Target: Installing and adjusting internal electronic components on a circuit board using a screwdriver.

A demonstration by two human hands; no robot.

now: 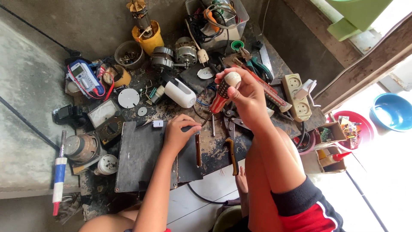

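Your right hand (245,96) has its fingers clamped round the screwdriver (223,92), held upright, tip down near the middle of the surface (214,150). Your left hand (178,131) lies with fingers curled together, pressing on the dark board (141,159). Keep the board pinned flat and the driver plumb. The surface is crowded: meters, motors, pliers, a power strip. It sits low by concrete walls, with daylight at your right.
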